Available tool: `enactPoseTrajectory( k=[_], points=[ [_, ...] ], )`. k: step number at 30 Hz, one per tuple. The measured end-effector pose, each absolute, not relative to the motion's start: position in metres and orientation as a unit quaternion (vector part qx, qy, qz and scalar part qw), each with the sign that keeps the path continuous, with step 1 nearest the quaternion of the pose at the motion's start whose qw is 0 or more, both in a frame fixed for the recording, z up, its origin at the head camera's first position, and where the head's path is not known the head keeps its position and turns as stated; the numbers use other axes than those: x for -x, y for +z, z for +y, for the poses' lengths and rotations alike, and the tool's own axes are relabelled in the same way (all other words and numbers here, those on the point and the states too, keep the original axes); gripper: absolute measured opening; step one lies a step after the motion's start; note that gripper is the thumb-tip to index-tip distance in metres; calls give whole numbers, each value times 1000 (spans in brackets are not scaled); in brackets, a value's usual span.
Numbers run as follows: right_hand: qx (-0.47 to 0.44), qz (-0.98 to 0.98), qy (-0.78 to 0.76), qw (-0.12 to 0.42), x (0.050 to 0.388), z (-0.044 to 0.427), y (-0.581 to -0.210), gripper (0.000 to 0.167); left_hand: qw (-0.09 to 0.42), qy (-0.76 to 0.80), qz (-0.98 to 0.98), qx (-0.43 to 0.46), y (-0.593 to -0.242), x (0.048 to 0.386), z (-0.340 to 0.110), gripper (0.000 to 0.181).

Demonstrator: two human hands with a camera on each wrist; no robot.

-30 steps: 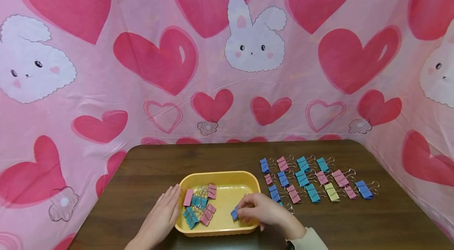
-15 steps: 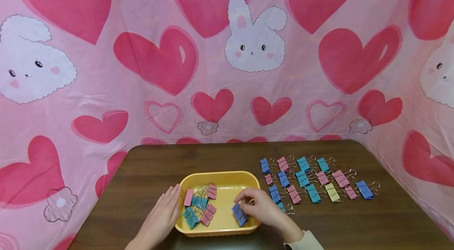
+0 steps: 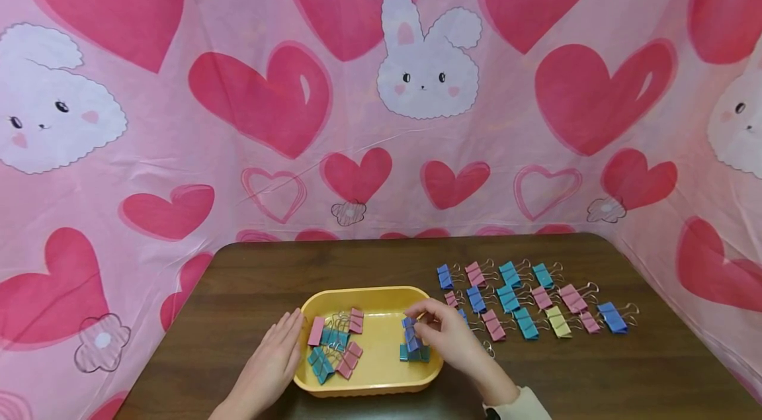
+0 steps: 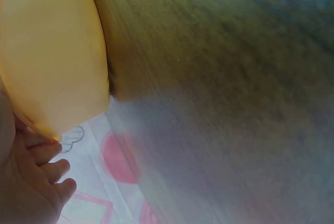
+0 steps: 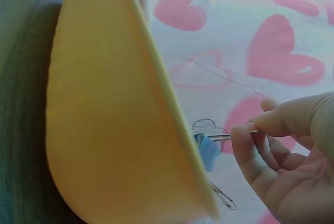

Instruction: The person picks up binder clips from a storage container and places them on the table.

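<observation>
Over the right end of the yellow tray (image 3: pixel 366 388), my right hand (image 3: pixel 449 337) pinches a blue binder clip (image 3: pixel 413 335) by its wire handle. The right wrist view shows thumb and fingers of my right hand (image 5: pixel 287 151) on the wire, the blue clip (image 5: pixel 210 152) hanging beside the rim. Just below that clip is a teal clip (image 3: pixel 415 354) in the tray. My left hand (image 3: pixel 264 360) rests with straight fingers against the tray's left wall. Pink clips (image 3: pixel 349 360) and teal clips (image 3: pixel 321 365) lie in the tray's left part.
Right of the tray, rows of blue, pink, teal and yellow clips (image 3: pixel 558 323) lie on the dark wooden table (image 3: pixel 268 268). My right hand partly covers the nearest ones. A pink cloth (image 3: pixel 357 109) with hearts and rabbits hangs behind.
My right hand has moved away from the tray's near edge and slightly right with the blue clip. The teal clip below it has come into view. My left hand has stayed in place.
</observation>
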State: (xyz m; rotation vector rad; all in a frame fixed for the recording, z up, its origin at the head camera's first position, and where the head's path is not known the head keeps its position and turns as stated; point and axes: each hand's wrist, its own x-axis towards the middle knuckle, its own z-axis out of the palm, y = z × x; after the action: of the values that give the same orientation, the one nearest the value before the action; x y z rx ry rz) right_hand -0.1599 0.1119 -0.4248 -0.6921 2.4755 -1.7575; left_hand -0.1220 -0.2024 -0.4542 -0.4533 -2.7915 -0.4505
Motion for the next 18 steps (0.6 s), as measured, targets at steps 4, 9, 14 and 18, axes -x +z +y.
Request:
enactPoseTrajectory(
  k=[4,9,14,18],
  points=[
    [211,786,-580,16,160,120,-419,16,131,-157,-967,151,-453,122,-202,43],
    [201,763,-614,25,161,132,-416,19,130,-158,-967,149,-453,122,-202,44],
    [193,746,-637,14,163,148,-415,24,125,-160,-968,145,-453,122,-201,44],
    [191,736,-649,-4,163,162,-415,24,128,-161,-967,148,-454,122,-202,44]
  ],
)
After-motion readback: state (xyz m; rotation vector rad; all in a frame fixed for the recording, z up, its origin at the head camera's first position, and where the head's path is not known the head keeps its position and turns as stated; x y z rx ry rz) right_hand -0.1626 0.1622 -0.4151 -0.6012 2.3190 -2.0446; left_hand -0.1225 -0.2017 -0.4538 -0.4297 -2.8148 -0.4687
